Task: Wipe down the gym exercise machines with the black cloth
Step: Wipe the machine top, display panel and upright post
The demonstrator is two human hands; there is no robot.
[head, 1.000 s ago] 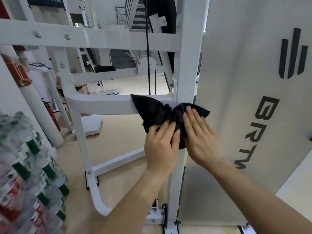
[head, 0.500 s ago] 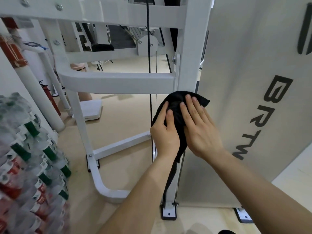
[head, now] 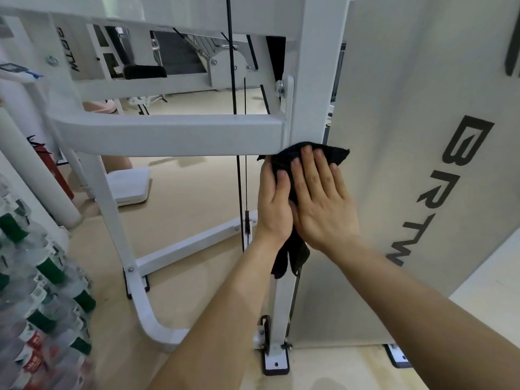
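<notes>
The black cloth (head: 292, 159) is wrapped round the white upright post (head: 282, 299) of the gym machine, just under the horizontal crossbar (head: 168, 133). My left hand (head: 274, 204) presses the cloth from the left side of the post. My right hand (head: 323, 198) lies flat on it from the right, fingers spread upward. A loose tail of the cloth hangs below my wrists. The grey side panel (head: 408, 164) with black lettering stands right behind the post.
Black cables (head: 239, 178) run vertically just left of the post. A stack of packed water bottles (head: 36, 291) fills the lower left. A white pipe and a red fire extinguisher (head: 53, 170) stand at the left. More white machines are behind, on a beige floor.
Both hands slid the cloth from the crossbar joint down onto the upright post. My view tilted downward, so the post's base plate now shows.
</notes>
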